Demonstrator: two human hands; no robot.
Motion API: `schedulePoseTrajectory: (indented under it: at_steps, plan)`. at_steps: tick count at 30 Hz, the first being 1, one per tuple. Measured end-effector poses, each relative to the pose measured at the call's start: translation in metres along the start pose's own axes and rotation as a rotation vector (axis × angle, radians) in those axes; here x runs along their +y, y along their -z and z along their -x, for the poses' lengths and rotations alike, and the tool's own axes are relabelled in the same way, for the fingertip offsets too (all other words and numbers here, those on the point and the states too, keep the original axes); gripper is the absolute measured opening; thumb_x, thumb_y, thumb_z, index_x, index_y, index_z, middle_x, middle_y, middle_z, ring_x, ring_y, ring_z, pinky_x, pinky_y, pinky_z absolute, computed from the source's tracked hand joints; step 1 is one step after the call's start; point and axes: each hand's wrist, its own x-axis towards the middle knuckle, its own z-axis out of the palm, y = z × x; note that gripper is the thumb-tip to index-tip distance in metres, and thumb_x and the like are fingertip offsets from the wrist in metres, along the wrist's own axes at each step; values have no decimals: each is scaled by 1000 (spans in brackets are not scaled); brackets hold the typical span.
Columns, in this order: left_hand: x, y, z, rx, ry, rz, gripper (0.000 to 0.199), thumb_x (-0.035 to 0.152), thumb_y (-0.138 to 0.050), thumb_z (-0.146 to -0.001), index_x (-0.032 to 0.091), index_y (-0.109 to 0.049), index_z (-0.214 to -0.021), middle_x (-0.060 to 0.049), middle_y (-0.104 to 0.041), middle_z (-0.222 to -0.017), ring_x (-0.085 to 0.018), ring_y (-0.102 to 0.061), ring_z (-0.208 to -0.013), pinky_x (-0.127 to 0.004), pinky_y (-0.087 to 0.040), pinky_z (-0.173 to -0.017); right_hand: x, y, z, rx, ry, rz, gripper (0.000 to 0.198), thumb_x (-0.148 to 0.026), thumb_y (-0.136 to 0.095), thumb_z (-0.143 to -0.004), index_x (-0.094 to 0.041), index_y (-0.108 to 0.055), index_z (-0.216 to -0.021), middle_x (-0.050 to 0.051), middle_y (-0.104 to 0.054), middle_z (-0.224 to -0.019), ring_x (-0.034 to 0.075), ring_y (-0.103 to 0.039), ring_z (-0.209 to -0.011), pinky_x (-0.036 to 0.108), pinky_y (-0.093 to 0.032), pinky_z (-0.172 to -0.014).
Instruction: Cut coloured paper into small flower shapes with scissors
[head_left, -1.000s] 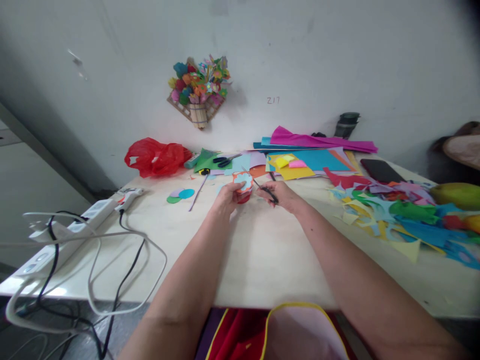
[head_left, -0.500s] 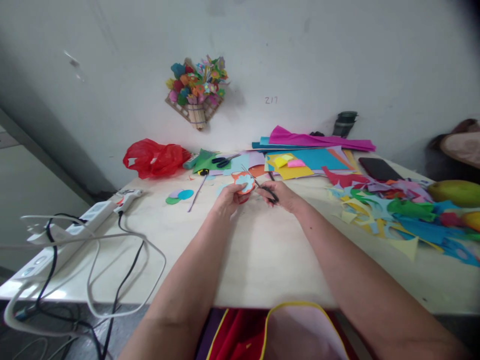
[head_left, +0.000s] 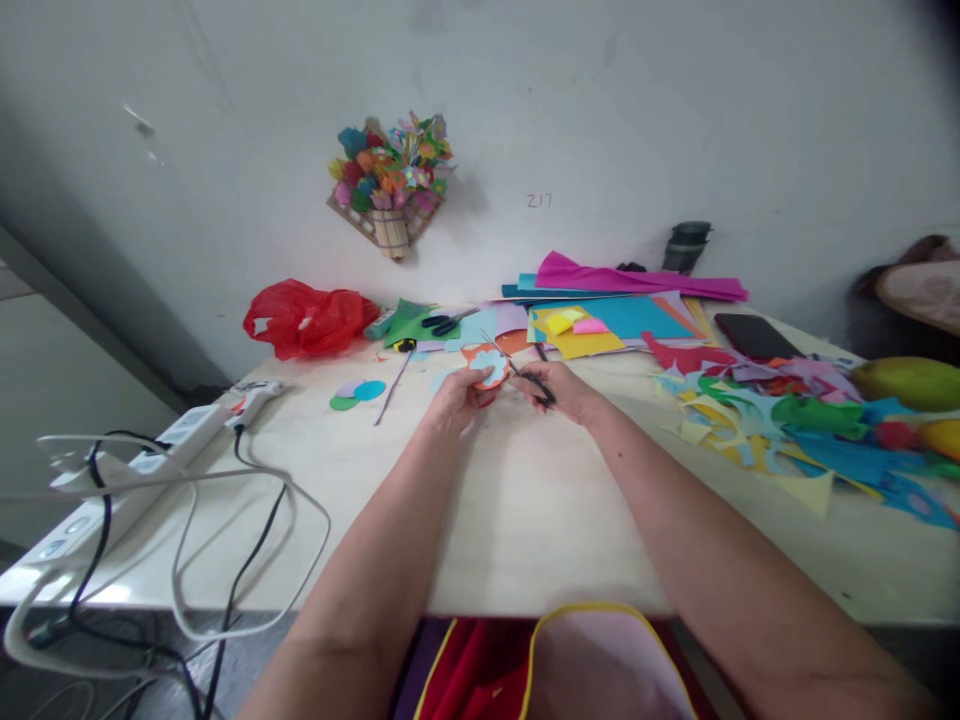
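Over the middle of the table, my left hand (head_left: 459, 396) pinches a light blue paper flower (head_left: 491, 366) laid over orange paper (head_left: 475, 352). A bit of red shows under the fingers. My right hand (head_left: 564, 392) is closed round the black handles of a pair of scissors (head_left: 531, 378). Their blades point up and left, along the right edge of the orange paper. Whether the blades touch the paper is too small to tell. Several cut paper circles (head_left: 369, 391) in blue, green and lilac lie to the left of my left hand.
Coloured sheets (head_left: 600, 325) and a second pair of scissors (head_left: 441, 324) lie behind my hands. Paper scraps (head_left: 780, 425) and a phone (head_left: 757, 337) are on the right. On the left are a red plastic bag (head_left: 307, 318) and a power strip (head_left: 135, 480) with tangled cables.
The whole view has shifted very slightly. Both hands, the paper flower and the scissors keep nearly the same positions.
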Motion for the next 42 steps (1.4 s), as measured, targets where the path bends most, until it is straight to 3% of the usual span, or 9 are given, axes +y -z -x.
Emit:
schedulePoseTrajectory:
  at_steps: [19,32,42]
  plan:
    - [6,1,4,12,23,-5,21,2,-64,-69,8,-69,-89,-12,-74,-82,-21,-72,-74,-30,-59,-71,1,1,-1,-19,2,25,35,-42,-84,-59,-15,-64,-70,-7,-47,-45,6,-39,-38,18,-32,-34]
    - [5,5,1,-87,-22,9,18,2,-67,-66,8,-67,-83,-9,-74,-77,-20,-71,-71,-29,-58,-72,9,4,-4,-73,-7,-2,34,-43,-79,-67,-16,-59,-71,-5,-52,-48,6,-44,-40,17,-35,-37]
    - [3,5,0,-73,-31,-10,18,3,-68,-65,7,-68,-83,-9,-73,-77,-17,-70,-67,-26,-57,-67,-1,-1,1,-39,-39,13,32,-39,-80,-66,-16,-59,-72,-5,-53,-45,6,-43,-36,18,-32,-34]
